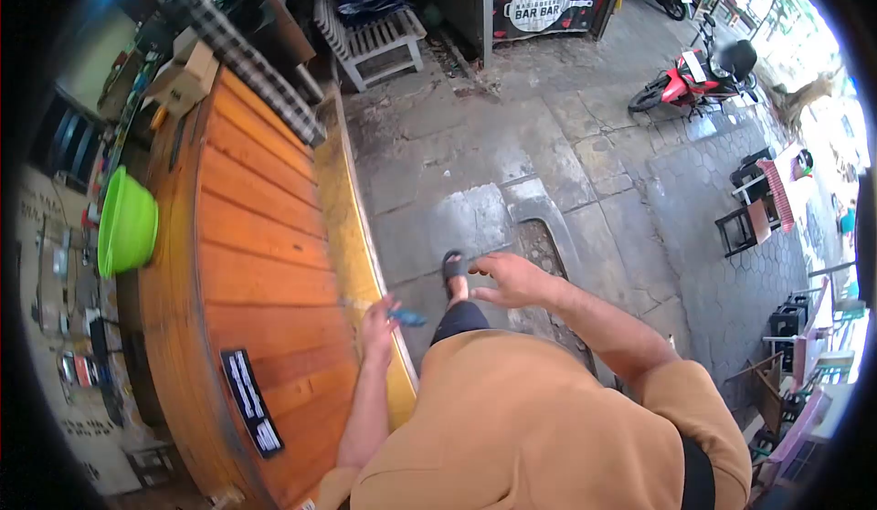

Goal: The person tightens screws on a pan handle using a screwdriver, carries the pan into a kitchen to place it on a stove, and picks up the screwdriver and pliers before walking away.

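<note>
In the head view my left hand (376, 329) is closed on a small blue object (407, 316), too blurred to name. That hand is low beside the yellow side (352, 227) of a wooden counter. In front of my body, my right hand (512, 279) is held over the paving with its fingers curved and apart, and nothing shows in it. Below it my sandalled foot (454, 273) rests on the ground.
The orange wooden counter (265, 277) runs along my left, bearing a black label strip (251, 403). Beyond it are a green basin (126, 222) and a cardboard box (185, 76). A slatted bench (388, 46), red motorbike (681, 83) and chair (744, 227) stand on the paving.
</note>
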The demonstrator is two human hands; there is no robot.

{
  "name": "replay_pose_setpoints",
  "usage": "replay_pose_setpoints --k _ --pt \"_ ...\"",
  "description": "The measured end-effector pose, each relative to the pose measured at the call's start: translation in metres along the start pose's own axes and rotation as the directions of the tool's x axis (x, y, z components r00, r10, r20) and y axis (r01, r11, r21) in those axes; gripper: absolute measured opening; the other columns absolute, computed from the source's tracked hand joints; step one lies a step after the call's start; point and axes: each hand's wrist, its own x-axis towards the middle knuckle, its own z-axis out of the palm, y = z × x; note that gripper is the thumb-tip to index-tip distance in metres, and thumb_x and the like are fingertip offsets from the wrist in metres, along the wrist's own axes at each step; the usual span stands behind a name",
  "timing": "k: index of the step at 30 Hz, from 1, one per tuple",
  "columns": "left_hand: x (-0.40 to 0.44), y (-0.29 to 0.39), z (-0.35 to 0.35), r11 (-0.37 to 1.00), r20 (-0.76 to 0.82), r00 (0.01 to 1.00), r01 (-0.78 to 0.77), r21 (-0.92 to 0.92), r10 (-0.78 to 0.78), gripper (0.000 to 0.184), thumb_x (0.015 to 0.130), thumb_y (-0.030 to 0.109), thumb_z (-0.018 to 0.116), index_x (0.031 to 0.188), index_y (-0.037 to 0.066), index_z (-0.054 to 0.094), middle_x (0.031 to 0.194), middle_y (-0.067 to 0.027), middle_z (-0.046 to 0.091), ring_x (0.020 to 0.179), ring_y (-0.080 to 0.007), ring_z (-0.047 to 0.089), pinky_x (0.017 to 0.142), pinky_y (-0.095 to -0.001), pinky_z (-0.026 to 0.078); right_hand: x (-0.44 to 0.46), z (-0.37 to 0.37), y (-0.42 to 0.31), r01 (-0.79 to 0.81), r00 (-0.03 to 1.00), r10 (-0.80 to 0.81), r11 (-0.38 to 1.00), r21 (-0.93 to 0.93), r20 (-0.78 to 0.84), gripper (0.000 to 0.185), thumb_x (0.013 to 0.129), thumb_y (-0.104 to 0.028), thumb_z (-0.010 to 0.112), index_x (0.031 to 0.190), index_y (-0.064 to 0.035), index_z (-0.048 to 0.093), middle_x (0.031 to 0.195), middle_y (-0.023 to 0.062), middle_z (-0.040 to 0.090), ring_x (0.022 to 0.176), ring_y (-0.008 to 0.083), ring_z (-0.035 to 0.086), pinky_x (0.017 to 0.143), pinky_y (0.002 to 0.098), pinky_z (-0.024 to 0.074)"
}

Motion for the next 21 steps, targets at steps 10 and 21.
replay_pose_setpoints --k 10,21 --pt "0.205 0.175 0.409 0.995 0.923 0.377 0.089 0.049 -0.08 0.081 0.092 0.065 0.05 0.151 0.012 0.034 0.149 -0.0127 0.041 0.126 -0.0266 0.049 0.099 -0.0473 0.046 0.069 -0.179 0.132 -0.445 0.713 0.595 0.793 0.416 -0.37 0.04 0.084 -0.038 0.074 0.095 -0.0009 0.061 0.079 0.0168 0.067 0.076 0.0348 0.066 0.07 0.0414 0.0515" --pt "0.432 0.195 0.602 0.854 0.898 0.27 0.486 0.185 -0.348 0.091 0.09 0.08 0.019 0.157 0.018 0.026 0.157 -0.0191 0.032 0.141 -0.0412 0.035 0.111 -0.0582 0.033 0.031 -0.269 0.396 0.079 0.522 0.847 0.069 0.994 -0.101 0.036 0.097 -0.04 0.061 0.096 -0.0039 0.062 0.087 0.0087 0.068 0.08 0.0196 0.069 0.072 0.0328 0.0567"
